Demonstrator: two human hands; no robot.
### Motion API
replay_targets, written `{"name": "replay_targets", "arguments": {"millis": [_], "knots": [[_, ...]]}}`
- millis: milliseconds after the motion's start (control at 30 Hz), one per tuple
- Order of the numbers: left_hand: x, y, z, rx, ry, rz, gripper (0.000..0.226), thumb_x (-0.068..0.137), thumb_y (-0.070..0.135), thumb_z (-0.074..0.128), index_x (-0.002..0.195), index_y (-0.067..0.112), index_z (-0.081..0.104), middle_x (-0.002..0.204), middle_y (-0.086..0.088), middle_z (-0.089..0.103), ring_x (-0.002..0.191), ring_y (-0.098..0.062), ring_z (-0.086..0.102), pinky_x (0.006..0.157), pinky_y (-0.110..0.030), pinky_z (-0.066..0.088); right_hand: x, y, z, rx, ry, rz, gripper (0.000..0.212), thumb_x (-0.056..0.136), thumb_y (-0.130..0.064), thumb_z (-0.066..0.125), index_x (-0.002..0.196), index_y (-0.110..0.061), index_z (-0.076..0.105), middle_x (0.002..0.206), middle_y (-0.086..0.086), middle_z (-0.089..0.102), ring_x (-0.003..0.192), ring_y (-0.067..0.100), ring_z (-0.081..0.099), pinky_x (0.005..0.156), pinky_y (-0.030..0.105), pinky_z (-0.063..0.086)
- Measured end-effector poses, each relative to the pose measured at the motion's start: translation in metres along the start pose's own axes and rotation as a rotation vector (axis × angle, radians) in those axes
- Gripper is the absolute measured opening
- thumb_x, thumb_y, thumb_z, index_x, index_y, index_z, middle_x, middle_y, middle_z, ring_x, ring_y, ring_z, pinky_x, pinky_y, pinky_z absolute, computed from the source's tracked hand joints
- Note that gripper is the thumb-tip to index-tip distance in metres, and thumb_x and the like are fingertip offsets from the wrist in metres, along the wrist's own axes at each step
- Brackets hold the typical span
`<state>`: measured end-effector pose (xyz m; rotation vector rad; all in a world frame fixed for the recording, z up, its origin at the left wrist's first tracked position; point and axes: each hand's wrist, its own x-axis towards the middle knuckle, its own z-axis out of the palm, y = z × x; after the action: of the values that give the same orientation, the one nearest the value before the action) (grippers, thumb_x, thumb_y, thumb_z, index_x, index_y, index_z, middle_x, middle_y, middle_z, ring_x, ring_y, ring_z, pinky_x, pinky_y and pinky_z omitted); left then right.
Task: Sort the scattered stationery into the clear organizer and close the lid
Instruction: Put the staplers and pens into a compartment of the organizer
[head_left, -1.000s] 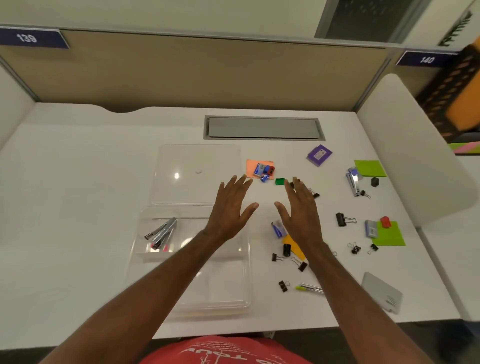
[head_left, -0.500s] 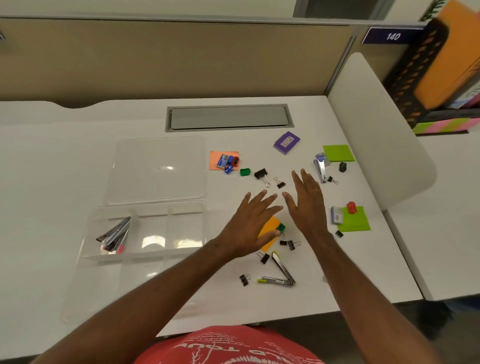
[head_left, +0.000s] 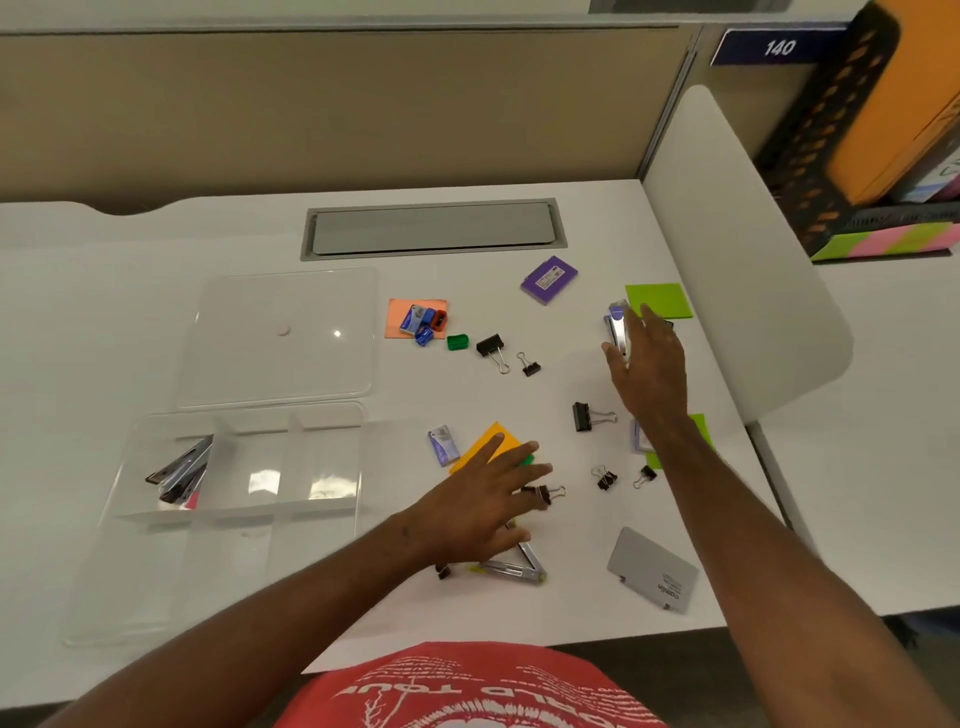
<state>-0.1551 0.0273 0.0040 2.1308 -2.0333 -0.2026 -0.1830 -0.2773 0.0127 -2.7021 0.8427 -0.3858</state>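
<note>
Right hand (head_left: 648, 364) is out at the far right of the desk (head_left: 104, 312), fingers and thumb either side of a small silver stapler (head_left: 618, 332) just beside a green sticky pad (head_left: 658, 300); whether it grips yet I cannot tell. Left hand (head_left: 483, 506) is flat, fingers spread and straight, lying over an orange sticky pad (head_left: 485, 444), a green bit peeking out at its fingertips, a black binder clip (head_left: 545, 493) right at its edge. Below that hand, a silver stapler remover (head_left: 514, 569) lies opened in a V. The clear organizer (head_left: 234, 467) sits at the left, silver tools (head_left: 182, 473) in its leftmost compartment, the lid (head_left: 283, 338) flat just behind it. Farther out: more binder clips (head_left: 592, 417), a purple box (head_left: 549, 279), a grey card case (head_left: 652, 571) near the front edge.
</note>
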Motion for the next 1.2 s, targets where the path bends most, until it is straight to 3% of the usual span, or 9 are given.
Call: {"name": "replay_targets", "arguments": {"millis": [167,333,600,767,967,1100,1200], "knots": [[-0.018,0.002,0.007,0.082,-0.110,0.029,0.045,0.094,0.055,0.053,0.129,0.029,0.059,0.158,-0.001,0.035,0.153,-0.027,0.011,0.121,-0.059,0.007,0.027,0.017,0.001,0.086,-0.001,0.074,0.056,0.098,-0.034,0.054,0.149,-0.014,0.040,0.149,0.012,0.044,0.136,0.032,0.040,0.106,0.044,0.037],[-0.029,0.003,0.012,0.073,-0.195,0.006,0.057,0.091,0.068,0.046,0.134,0.031,0.053,0.163,0.000,0.024,0.154,-0.024,-0.003,0.120,-0.061,0.002,0.048,0.018,0.008,-0.001,-0.045,0.127,0.045,0.096,-0.043,0.055,0.131,-0.016,0.053,0.120,0.014,0.059,0.115,0.035,0.053,0.086,0.045,0.048],[-0.040,0.014,0.016,0.067,-0.242,-0.027,0.064,0.085,0.065,0.059,0.137,0.030,0.044,0.165,-0.004,0.016,0.154,-0.026,-0.007,0.119,-0.064,-0.002,0.049,0.010,0.022,-0.057,-0.140,0.254,0.048,0.085,-0.033,0.071,0.123,-0.011,0.052,0.120,0.014,0.061,0.116,0.036,0.055,0.089,0.045,0.050],[-0.039,0.022,0.021,0.127,-0.265,-0.048,0.080,0.084,0.053,0.068,0.150,0.027,0.031,0.158,-0.005,0.032,0.152,-0.029,0.014,0.118,-0.065,0.005,0.043,0.013,0.029,-0.013,-0.146,0.284,0.041,0.086,-0.014,0.063,0.124,-0.009,0.050,0.112,0.015,0.066,0.110,0.037,0.060,0.085,0.042,0.050],[-0.032,0.030,0.025,0.200,-0.176,-0.032,0.048,0.096,0.032,0.057,0.142,0.022,0.044,0.125,0.001,0.059,0.139,-0.026,0.040,0.119,-0.064,0.006,0.042,0.005,0.025,0.154,-0.046,0.441,0.043,0.087,-0.009,0.058,0.129,-0.013,0.053,0.118,0.019,0.064,0.109,0.040,0.060,0.087,0.041,0.049],[-0.029,0.030,0.023,0.225,-0.151,-0.026,0.031,0.095,0.025,0.058,0.126,0.021,0.058,0.112,0.000,0.061,0.129,-0.025,0.047,0.120,-0.062,0.002,0.047,-0.010,0.019,0.377,0.049,0.485,0.036,0.089,-0.017,0.062,0.125,-0.019,0.059,0.116,0.013,0.067,0.108,0.033,0.062,0.078,0.028,0.042],[-0.028,0.028,0.016,0.232,-0.202,-0.012,0.022,0.091,0.027,0.059,0.112,0.021,0.063,0.103,0.000,0.057,0.119,-0.022,0.050,0.119,-0.059,-0.008,0.046,-0.028,0.013,0.575,0.139,0.405,0.033,0.086,-0.012,0.067,0.120,-0.014,0.062,0.111,0.010,0.070,0.102,0.027,0.065,0.075,0.018,0.041]]}}
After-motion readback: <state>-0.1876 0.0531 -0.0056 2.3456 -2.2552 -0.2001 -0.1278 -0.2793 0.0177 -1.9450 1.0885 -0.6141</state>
